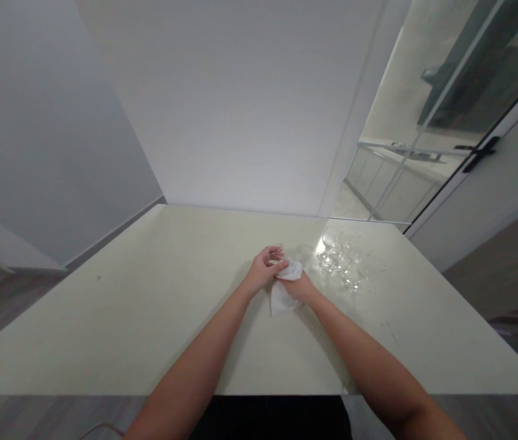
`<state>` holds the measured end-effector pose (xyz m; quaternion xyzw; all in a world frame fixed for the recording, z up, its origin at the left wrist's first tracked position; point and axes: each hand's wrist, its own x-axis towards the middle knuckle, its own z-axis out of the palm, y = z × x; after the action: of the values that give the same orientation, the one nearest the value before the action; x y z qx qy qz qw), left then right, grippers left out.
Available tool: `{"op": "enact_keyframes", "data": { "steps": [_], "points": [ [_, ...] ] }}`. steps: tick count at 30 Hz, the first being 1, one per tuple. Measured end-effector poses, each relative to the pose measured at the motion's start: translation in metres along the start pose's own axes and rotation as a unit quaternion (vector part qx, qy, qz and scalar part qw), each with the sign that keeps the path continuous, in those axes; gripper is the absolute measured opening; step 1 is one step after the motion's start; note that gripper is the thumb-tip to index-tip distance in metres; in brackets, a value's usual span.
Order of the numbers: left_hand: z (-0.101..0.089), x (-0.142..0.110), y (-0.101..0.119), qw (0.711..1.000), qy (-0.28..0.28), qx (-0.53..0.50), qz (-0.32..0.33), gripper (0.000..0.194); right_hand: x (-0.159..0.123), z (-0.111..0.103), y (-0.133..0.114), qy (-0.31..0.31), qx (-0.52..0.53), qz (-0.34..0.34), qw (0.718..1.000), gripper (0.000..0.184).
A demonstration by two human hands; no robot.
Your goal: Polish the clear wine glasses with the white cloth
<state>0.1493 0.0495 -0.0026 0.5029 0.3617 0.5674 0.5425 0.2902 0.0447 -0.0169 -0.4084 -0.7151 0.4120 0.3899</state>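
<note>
My left hand (262,269) is curled around a clear glass (279,247), of which only a bit of rim shows past the fingers. Against it, my right hand (300,287) grips a white cloth (281,299). Part of the cloth is bunched at the glass, and a loose corner hangs below the right hand. The right fingers are mostly hidden by the fabric. To the right of both hands, several clear glasses (339,260) stand close together on the pale table (149,305); their exact shapes are hard to make out.
A white panel (240,122) rises behind the table's far edge. Beyond the right side are a glazed partition and a door with a black handle (481,153). Small wet-looking marks (390,330) lie on the tabletop at right. A thin cord (101,426) shows at lower left.
</note>
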Motion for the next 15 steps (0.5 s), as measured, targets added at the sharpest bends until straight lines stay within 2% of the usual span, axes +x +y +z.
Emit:
{"op": "enact_keyframes", "data": {
  "steps": [2,3,5,8,10,12,14,15],
  "points": [
    [0.0,0.001,0.0,0.999,0.021,0.022,0.011,0.055,0.004,0.002,0.0,-0.004,-0.011,-0.036,0.999,0.025],
    [-0.001,0.0,0.001,1.0,0.017,0.018,0.013,0.053,0.003,0.0,-0.001,-0.012,0.012,-0.03,0.999,0.025],
    [-0.001,-0.003,0.003,1.0,-0.012,-0.017,0.015,0.056,-0.004,-0.007,-0.002,-0.041,0.084,0.039,0.995,0.028],
    [-0.002,-0.006,0.006,0.993,-0.082,-0.08,0.003,0.066,-0.018,-0.018,-0.004,-0.097,0.203,0.205,0.952,0.038],
    [-0.004,-0.006,0.006,0.99,-0.103,-0.097,-0.015,0.067,-0.021,-0.02,-0.003,-0.106,0.217,0.233,0.942,0.038],
    [-0.005,-0.003,0.004,0.993,-0.078,-0.085,-0.019,0.062,-0.015,-0.017,0.0,-0.066,0.16,0.173,0.97,0.029],
    [-0.005,0.001,0.002,0.998,-0.028,-0.062,0.001,0.06,-0.005,-0.011,0.003,-0.004,0.068,0.062,0.996,0.016],
    [-0.005,0.003,0.001,0.999,-0.004,-0.052,0.015,0.062,-0.001,-0.009,0.004,0.01,0.03,0.012,0.999,0.015]
  ]
}}
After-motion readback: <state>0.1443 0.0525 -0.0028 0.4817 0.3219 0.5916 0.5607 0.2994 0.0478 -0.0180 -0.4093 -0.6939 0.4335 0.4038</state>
